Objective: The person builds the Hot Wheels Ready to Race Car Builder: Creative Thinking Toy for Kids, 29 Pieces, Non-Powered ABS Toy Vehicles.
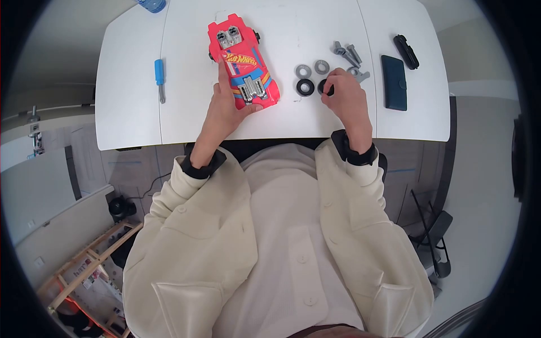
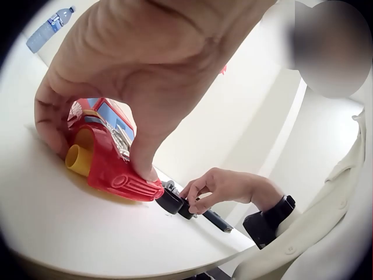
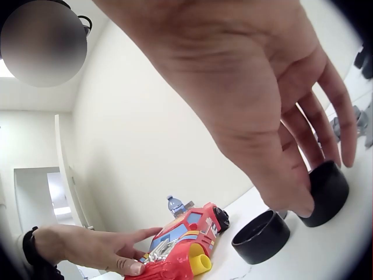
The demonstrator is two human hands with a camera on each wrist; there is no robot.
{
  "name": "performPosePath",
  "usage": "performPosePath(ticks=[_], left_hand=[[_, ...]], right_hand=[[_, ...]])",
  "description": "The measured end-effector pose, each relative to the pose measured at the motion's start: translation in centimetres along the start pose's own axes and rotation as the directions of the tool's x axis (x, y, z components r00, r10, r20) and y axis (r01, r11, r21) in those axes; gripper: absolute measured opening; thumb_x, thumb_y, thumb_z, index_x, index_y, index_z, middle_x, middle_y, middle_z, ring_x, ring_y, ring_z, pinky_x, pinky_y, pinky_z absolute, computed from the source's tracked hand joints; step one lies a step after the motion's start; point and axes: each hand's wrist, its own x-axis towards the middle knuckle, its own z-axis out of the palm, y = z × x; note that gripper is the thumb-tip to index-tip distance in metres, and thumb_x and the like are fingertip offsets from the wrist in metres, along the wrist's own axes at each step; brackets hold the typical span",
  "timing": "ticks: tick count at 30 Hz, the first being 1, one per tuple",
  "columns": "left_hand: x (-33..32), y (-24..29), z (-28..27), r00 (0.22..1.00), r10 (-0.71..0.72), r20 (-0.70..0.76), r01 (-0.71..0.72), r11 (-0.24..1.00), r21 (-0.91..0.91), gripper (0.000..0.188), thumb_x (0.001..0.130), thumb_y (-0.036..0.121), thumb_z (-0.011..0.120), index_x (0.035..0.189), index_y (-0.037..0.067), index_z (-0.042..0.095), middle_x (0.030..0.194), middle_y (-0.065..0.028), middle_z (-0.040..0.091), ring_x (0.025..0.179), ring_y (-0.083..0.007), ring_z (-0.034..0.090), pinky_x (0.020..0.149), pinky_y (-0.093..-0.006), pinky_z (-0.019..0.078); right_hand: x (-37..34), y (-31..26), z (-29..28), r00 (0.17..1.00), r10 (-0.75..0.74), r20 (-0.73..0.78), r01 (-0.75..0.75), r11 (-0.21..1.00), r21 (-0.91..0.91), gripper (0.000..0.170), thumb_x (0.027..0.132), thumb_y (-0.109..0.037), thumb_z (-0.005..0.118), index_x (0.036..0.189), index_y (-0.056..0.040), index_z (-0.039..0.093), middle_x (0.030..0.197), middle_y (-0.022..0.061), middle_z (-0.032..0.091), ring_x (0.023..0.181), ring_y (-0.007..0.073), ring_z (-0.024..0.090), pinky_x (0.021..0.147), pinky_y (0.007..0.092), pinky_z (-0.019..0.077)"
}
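Note:
A red toy car (image 1: 243,63) with blue windows lies on the white table. My left hand (image 1: 224,112) grips its rear end, the thumb on the back edge and the fingers along its left side. A yellow hub (image 3: 201,263) sticks out of the car's rear side in the right wrist view. My right hand (image 1: 348,101) pinches a black toy tyre (image 3: 330,195) between thumb and fingers, low over the table. Just left of it lies a second black tyre (image 3: 262,242). Two grey rings (image 1: 297,72) lie behind the tyres.
Grey toy bolts (image 1: 340,50) and a grey wrench-like piece (image 1: 363,75) lie behind the right hand. Further right are a dark blue case (image 1: 393,84) and a black oblong object (image 1: 407,52). A blue screwdriver (image 1: 159,73) lies at left, with a water bottle (image 2: 49,30) at the back.

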Motion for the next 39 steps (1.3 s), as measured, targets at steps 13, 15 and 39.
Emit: performPosePath(ticks=[13,15,39], left_hand=[[0.8,-1.4,0.7,0.954,-0.289,-0.080,0.286,0.957,-0.047,0.103,0.075,0.035,0.093,0.149,-0.009,0.037,0.111,-0.0165,0.074,0.094,-0.0272,0.071,0.086,-0.0404,0.0551],[1.0,-1.3,0.3,0.954,-0.297,-0.050,0.292,0.952,-0.088,0.094,0.077,0.034,0.092,0.144,-0.010,0.043,0.106,-0.0160,0.074,0.090,-0.0252,0.072,0.084,-0.0410,0.0558],[1.4,1.4,-1.8,0.953,-0.303,-0.001,0.286,0.900,-0.328,0.057,0.109,0.015,0.050,0.158,-0.005,0.030,0.096,-0.0097,0.058,0.081,-0.0139,0.057,0.071,-0.0294,0.0487]], right_hand=[[0.8,-4.6,-0.2,0.961,-0.270,0.062,0.181,0.782,0.597,0.040,0.082,0.004,0.076,0.118,-0.0026,0.059,0.110,0.0135,0.070,0.102,0.0273,0.070,0.085,0.0353,0.0602],[1.1,-4.8,1.3,0.959,-0.282,0.037,0.218,0.813,0.540,0.041,0.082,0.004,0.076,0.119,-0.0024,0.059,0.111,0.0146,0.069,0.101,0.0286,0.070,0.085,0.0358,0.0602],[3.3,-5.0,4.0,0.935,-0.301,0.190,0.017,0.570,0.821,0.052,0.085,0.022,0.059,0.132,-0.0002,0.060,0.118,0.0146,0.068,0.115,0.0291,0.069,0.096,0.0356,0.0609]])
